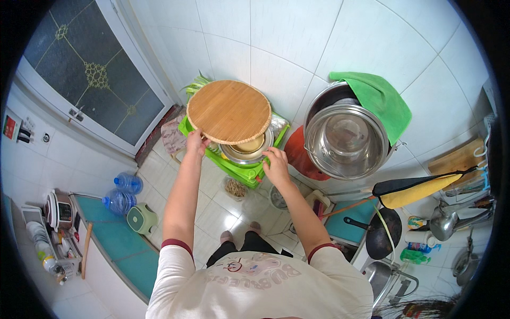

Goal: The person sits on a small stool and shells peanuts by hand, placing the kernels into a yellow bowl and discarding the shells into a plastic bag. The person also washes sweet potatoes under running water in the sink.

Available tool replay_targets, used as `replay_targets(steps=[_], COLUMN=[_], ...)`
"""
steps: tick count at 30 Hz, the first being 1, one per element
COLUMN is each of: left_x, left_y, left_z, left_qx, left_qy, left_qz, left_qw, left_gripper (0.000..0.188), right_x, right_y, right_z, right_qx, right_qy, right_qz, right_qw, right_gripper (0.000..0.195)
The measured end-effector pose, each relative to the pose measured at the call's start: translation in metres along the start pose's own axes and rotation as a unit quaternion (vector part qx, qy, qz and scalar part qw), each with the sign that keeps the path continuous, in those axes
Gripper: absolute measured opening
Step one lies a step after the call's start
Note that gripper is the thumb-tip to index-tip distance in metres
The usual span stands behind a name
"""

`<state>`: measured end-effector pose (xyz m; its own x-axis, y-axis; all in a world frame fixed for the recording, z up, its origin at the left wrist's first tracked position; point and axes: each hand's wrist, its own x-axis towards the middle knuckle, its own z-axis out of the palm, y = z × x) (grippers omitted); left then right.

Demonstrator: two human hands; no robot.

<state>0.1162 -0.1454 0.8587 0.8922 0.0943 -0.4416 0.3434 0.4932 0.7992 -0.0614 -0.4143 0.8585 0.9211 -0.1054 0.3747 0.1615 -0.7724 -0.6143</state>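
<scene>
My left hand [196, 142] grips the near left edge of a round, flat wooden or bamboo lid [229, 111] with a woven rim. The lid is held tilted over a metal basin [247, 161], hiding much of it. Inside the basin, partly covered, is a pale yellowish round bowl or its contents [251, 146]. My right hand [277, 165] is at the basin's right rim, fingers apart and slightly curled; whether the fingertips touch the rim cannot be made out. Beneath the basin stands a bright green plastic rack [243, 175].
Right of the rack, large stacked metal pots [346, 135] carry a green cloth [382, 101]. On the floor are a transparent container of brown pieces [235, 187], a green stool [142, 218] and blue water bottles [121, 201]. A frying pan [383, 233] hangs or leans by the sink [376, 275].
</scene>
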Motion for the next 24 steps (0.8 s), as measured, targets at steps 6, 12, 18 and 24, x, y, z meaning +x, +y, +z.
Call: replay_targets(steps=[6,12,18,24], left_x=[0.013,0.030,-0.004,-0.034], left_y=[0.000,0.001,-0.004,-0.038], left_z=[-0.011,-0.041,-0.032,-0.041], left_qx=[-0.004,-0.026,0.017,0.169], left_qy=[0.008,-0.046,-0.015,0.085], left_qz=[-0.005,0.024,0.000,0.086], left_qw=[1.000,0.998,1.000,0.978], left_gripper=[0.013,0.020,0.030,0.046], right_x=[0.000,-0.007,-0.009,0.019], right_y=[-0.005,-0.009,-0.001,-0.020], right_z=[-0.002,0.003,-0.004,0.002], right_qx=[-0.023,-0.014,-0.016,-0.136], right_qy=[-0.035,-0.045,-0.050,-0.005], right_qz=[0.011,-0.004,-0.013,-0.090], right_qw=[0.999,0.999,0.999,0.987], right_gripper=[0.035,0.044,0.047,0.031])
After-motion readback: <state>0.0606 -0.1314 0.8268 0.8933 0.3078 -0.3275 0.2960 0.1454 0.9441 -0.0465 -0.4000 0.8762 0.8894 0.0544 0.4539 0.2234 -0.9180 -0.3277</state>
